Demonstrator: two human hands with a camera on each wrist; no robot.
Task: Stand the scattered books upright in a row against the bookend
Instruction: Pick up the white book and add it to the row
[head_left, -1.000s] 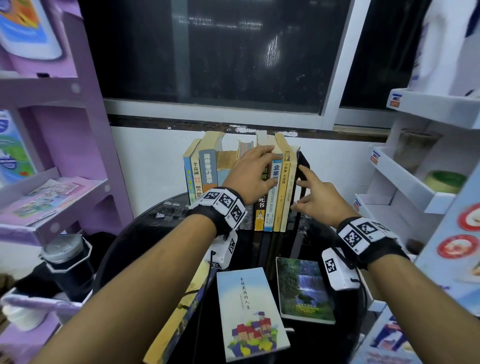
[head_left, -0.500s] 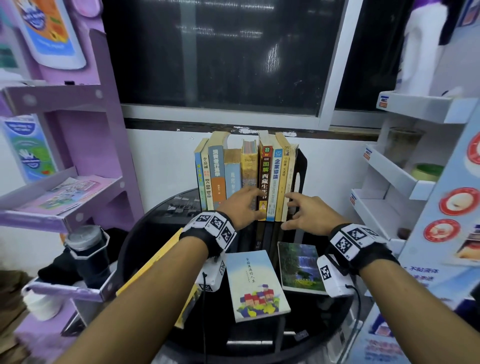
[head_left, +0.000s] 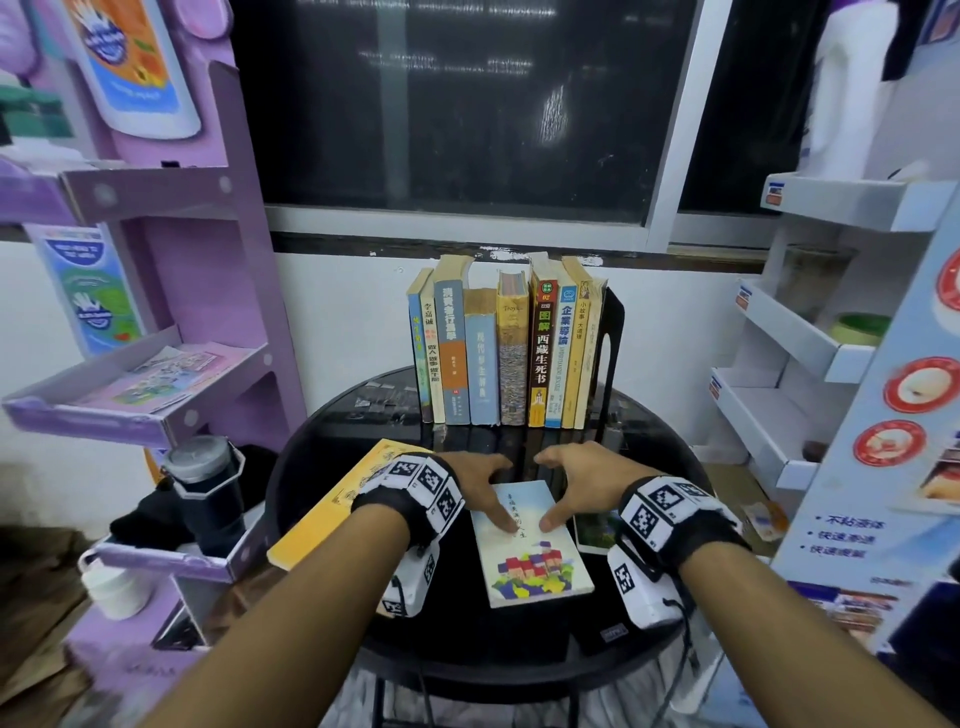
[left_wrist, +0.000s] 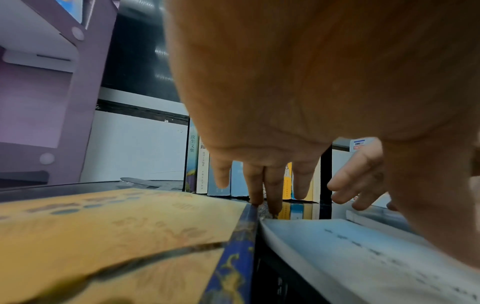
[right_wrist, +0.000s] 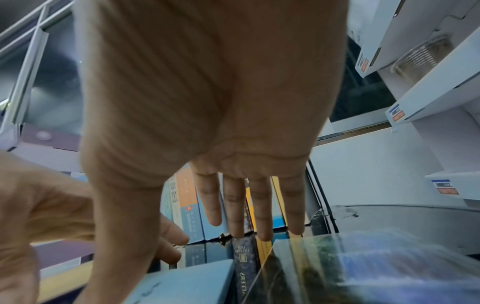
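Note:
Several books (head_left: 506, 353) stand upright in a row at the back of the round black table (head_left: 322, 447), their right end against the black bookend (head_left: 610, 353). A light blue book (head_left: 535, 556) lies flat in the middle. My left hand (head_left: 493, 493) and right hand (head_left: 556, 488) are over its far end, thumbs resting on the cover. The fingers (left_wrist: 275, 197) reach straight down past the book's far edge (left_wrist: 363, 257). A yellow book (head_left: 332, 504) lies flat at the left. A waterfall-cover book (right_wrist: 363, 267) lies at the right, partly under my right wrist.
A purple display shelf (head_left: 156, 395) stands left of the table, with a grey-lidded flask (head_left: 208, 493) on its lower tray. White shelves (head_left: 789, 353) stand at the right. A wall and a dark window are behind the book row.
Both hands have left the upright row and come down and towards me onto the flat light blue book. The row now stands without a hand on it.

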